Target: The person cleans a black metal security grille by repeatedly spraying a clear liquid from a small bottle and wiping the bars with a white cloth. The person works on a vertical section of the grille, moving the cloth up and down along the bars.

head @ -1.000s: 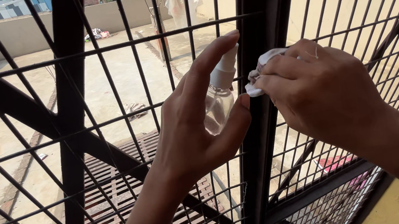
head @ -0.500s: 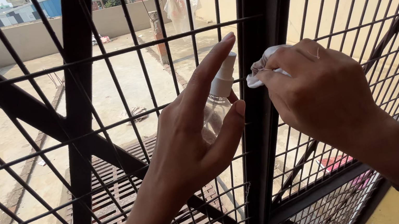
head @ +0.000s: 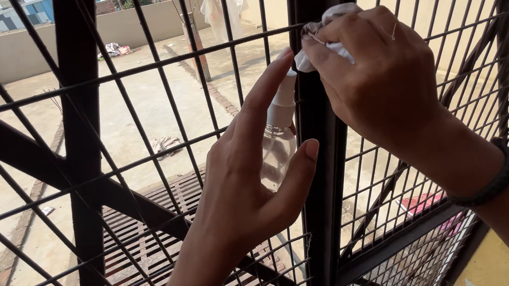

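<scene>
A person's two bare hands work at a black metal window grille [head: 154, 144], seen from above and behind the hands.

The left hand [head: 243, 178] is wrapped around a small clear spray bottle [head: 277, 150]. The thumb presses the bottle's side, the palm backs it, and the forefinger stretches up to rest on the white spray head. The bottle stands upright, just left of a thick vertical bar [head: 321, 119] of the grille.

The right hand [head: 372, 78], with a dark band at the wrist, is closed around a bunched white cloth [head: 322, 35]. The cloth sits at the fingertips and is pressed against the thick bar, just above and to the right of the bottle's spray head. The two hands are close but do not appear to touch.

Beyond the grille, well past both hands, lies a sunlit concrete rooftop [head: 12, 139] with a low wall and washing on a line.

The bottle looks light, thin-walled and smooth, so it would likely give under a hard squeeze and could slip if wet; a hold around its middle, with one finger free for the spray head, suits it. The cloth is soft and limp and takes any shape, so bunching it in the fingertips gives a firm pad.
</scene>
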